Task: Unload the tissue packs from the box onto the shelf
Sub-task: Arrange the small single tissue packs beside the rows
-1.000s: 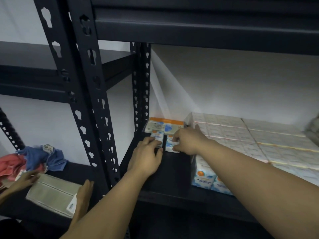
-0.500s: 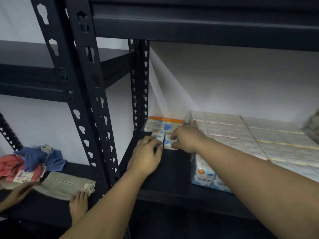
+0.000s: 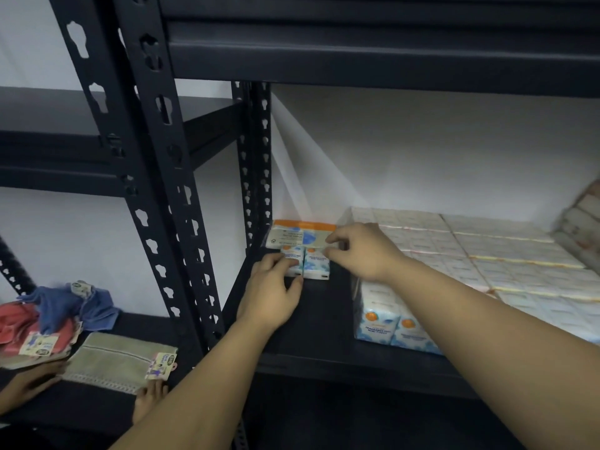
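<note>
Two small blue-and-white tissue packs (image 3: 315, 263) stand side by side near the back left corner of the black shelf (image 3: 324, 323). Behind them lies a flat tissue pack (image 3: 300, 233) with an orange edge. My left hand (image 3: 271, 295) rests on the shelf, its fingers and thumb round the left small pack. My right hand (image 3: 362, 250) reaches from the right and pinches the top right corner of the right small pack. A large block of wrapped tissue packs (image 3: 470, 258) fills the shelf's right side. No box is in view.
Black slotted uprights (image 3: 168, 196) stand left of my arms, and an upper shelf beam (image 3: 373, 56) hangs overhead. On the neighbouring left shelf another person's hands (image 3: 29, 383) handle a beige folded towel (image 3: 120, 358) beside red and blue cloths (image 3: 52, 311).
My hands have stayed on the two small packs, the right hand's fingers shifting to the right pack's top corner. On the left shelf the other person laid the beige towel flat.
</note>
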`<state>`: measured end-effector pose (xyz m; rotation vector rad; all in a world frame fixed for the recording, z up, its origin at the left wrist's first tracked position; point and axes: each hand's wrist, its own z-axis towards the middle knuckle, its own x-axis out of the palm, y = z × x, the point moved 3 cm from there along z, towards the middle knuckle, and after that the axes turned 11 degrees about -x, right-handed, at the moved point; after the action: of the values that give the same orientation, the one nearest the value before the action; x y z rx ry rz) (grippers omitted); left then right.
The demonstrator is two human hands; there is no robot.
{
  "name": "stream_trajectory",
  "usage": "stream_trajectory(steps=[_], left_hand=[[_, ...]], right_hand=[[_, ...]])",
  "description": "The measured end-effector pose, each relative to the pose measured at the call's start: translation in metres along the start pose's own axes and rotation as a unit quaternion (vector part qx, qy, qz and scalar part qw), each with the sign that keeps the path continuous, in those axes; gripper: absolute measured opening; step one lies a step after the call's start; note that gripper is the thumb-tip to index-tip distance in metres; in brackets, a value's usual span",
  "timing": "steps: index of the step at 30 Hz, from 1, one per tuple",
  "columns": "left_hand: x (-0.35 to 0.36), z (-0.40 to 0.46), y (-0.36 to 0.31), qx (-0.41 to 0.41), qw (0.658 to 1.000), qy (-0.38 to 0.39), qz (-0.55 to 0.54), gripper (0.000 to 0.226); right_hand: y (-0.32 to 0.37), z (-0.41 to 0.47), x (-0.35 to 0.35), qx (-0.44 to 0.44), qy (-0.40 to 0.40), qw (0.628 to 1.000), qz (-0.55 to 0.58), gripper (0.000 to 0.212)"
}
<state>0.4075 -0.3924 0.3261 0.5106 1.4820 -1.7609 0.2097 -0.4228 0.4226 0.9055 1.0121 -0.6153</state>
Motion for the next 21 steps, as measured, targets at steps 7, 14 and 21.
stream_trajectory(steps=[7,14,21], left_hand=[[0.0,-0.004,-0.007,0.032,0.998,0.003,0.06,0.046],[-0.004,-0.031,-0.01,0.049,0.996,0.002,0.078,0.046],[-0.008,-0.093,-0.017,0.053,0.997,0.02,0.053,0.047]], right_hand=[[-0.012,-0.08,-0.014,0.017,-0.013,0.999,-0.042,0.043],[0.002,-0.139,-0.019,0.021,-0.037,0.997,-0.066,0.048],[0.001,-0.192,-0.018,0.006,-0.048,0.997,-0.062,0.049]])
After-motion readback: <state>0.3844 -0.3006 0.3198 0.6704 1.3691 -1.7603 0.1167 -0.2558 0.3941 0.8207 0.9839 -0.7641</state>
